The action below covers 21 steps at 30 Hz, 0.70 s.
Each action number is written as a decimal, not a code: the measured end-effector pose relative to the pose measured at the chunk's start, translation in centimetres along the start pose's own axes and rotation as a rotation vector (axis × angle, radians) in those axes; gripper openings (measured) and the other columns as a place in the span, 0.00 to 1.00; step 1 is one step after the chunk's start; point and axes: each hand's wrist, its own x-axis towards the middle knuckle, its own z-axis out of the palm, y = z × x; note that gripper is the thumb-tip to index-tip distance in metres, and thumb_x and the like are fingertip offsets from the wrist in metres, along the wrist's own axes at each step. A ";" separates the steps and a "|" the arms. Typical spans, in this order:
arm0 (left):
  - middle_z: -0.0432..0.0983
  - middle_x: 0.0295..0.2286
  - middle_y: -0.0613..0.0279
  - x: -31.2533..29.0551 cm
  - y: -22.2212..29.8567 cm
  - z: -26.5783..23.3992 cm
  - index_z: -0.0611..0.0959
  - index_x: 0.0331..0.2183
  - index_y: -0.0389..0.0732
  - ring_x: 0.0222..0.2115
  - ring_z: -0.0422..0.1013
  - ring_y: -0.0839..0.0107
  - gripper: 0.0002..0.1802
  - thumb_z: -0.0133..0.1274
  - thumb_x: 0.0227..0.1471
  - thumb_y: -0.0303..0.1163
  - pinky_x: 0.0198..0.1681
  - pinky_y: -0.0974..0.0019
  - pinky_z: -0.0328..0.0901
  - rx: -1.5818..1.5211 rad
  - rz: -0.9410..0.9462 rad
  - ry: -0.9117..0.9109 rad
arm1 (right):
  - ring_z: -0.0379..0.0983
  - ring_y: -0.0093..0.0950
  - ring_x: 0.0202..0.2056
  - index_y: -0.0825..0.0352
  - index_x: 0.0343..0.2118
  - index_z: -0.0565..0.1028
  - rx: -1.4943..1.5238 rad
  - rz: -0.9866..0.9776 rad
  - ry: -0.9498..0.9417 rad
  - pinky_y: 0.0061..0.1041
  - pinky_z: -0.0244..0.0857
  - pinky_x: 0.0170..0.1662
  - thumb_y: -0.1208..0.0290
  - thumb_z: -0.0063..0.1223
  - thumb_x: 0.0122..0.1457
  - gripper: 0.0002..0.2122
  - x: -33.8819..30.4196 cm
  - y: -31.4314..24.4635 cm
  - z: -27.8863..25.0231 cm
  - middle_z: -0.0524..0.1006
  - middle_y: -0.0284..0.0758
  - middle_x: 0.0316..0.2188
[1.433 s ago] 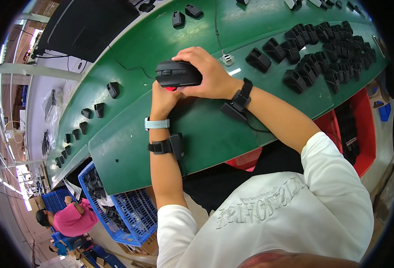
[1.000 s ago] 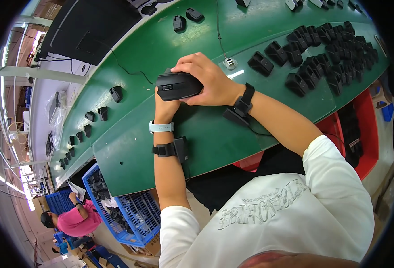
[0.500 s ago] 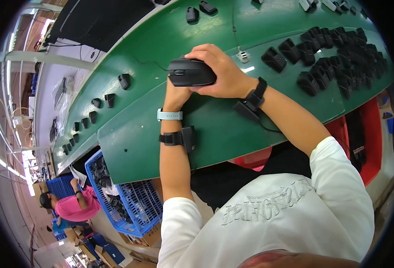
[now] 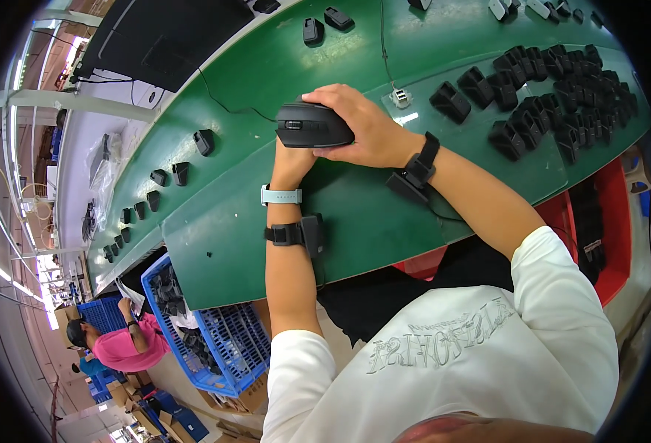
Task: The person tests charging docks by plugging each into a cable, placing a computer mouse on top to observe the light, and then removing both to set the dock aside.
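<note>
A black computer mouse with a scroll wheel is held above the green table. My right hand is closed round its back end, thumb along the near side and fingers over the far side. Beneath the mouse is my left hand, its fingers hidden by the mouse, so I cannot see how they are placed. A thin dark cable runs across the table to the mouse's front end. Black strapped devices sit on both my wrists, and a pale blue band circles the left one.
Many black mouse-shaped pieces crowd the right of the green table; several more line its far left edge. A small white plug lies beyond my right hand. Blue crates and a red bin flank me. A person in pink works at left.
The whole view has shifted slightly. The cable at the mouse's front shows more plainly against the table. My hands keep about the same hold on the mouse.
</note>
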 end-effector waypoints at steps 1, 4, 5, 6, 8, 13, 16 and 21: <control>0.79 0.41 0.62 0.1 0.2 -0.3 0.80 0.45 0.37 0.41 0.74 0.72 0.14 0.57 0.57 0.29 0.45 0.63 0.71 0.033 -0.046 -0.052 | 0.68 0.43 0.57 0.64 0.63 0.66 0.002 0.003 -0.002 0.40 0.65 0.61 0.70 0.73 0.50 0.37 0.0 0.1 0.0 0.71 0.42 0.57; 0.77 0.46 0.61 0.1 0.6 -0.4 0.78 0.49 0.37 0.46 0.72 0.70 0.17 0.56 0.61 0.33 0.49 0.61 0.70 0.069 -0.108 -0.103 | 0.69 0.44 0.57 0.64 0.63 0.65 -0.044 -0.005 0.016 0.40 0.65 0.61 0.70 0.73 0.50 0.37 -0.1 0.3 -0.1 0.72 0.41 0.56; 0.77 0.47 0.61 0.1 0.5 -0.4 0.78 0.50 0.37 0.46 0.72 0.70 0.17 0.56 0.61 0.33 0.49 0.62 0.70 0.074 -0.123 -0.103 | 0.69 0.44 0.57 0.63 0.63 0.65 -0.039 -0.006 0.017 0.40 0.65 0.61 0.70 0.73 0.50 0.37 0.0 0.3 0.0 0.72 0.41 0.56; 0.77 0.47 0.61 0.0 0.4 -0.5 0.78 0.50 0.37 0.46 0.72 0.70 0.17 0.56 0.61 0.33 0.49 0.62 0.70 0.073 -0.124 -0.105 | 0.70 0.44 0.56 0.63 0.63 0.66 -0.034 -0.007 0.018 0.40 0.65 0.61 0.70 0.73 0.50 0.37 0.0 0.3 0.0 0.72 0.41 0.56; 0.77 0.47 0.61 -0.1 0.4 -0.6 0.77 0.51 0.37 0.46 0.72 0.70 0.18 0.57 0.61 0.32 0.49 0.62 0.71 0.068 -0.095 -0.083 | 0.70 0.44 0.56 0.63 0.63 0.66 -0.026 -0.007 0.012 0.40 0.66 0.60 0.70 0.73 0.50 0.37 0.0 0.3 0.0 0.72 0.41 0.56; 0.81 0.38 0.62 -0.1 0.1 0.1 0.80 0.44 0.36 0.38 0.75 0.73 0.13 0.56 0.55 0.27 0.41 0.64 0.72 -0.019 0.010 0.027 | 0.70 0.43 0.56 0.63 0.63 0.66 -0.008 -0.031 0.016 0.39 0.66 0.60 0.70 0.73 0.49 0.37 0.1 0.2 -0.1 0.73 0.40 0.56; 0.81 0.39 0.62 -0.1 -0.4 -0.6 0.80 0.45 0.36 0.39 0.75 0.73 0.14 0.56 0.55 0.27 0.42 0.64 0.72 0.007 -0.006 0.020 | 0.70 0.43 0.56 0.62 0.63 0.66 -0.016 -0.037 0.007 0.39 0.67 0.60 0.71 0.73 0.49 0.38 0.3 -0.1 0.0 0.73 0.40 0.56; 0.81 0.38 0.63 0.1 0.4 0.2 0.80 0.44 0.36 0.39 0.75 0.72 0.17 0.59 0.51 0.24 0.43 0.63 0.72 -0.034 -0.064 0.037 | 0.71 0.43 0.56 0.62 0.63 0.66 -0.015 0.043 -0.005 0.39 0.67 0.59 0.70 0.72 0.50 0.37 -0.1 0.2 -0.2 0.73 0.40 0.56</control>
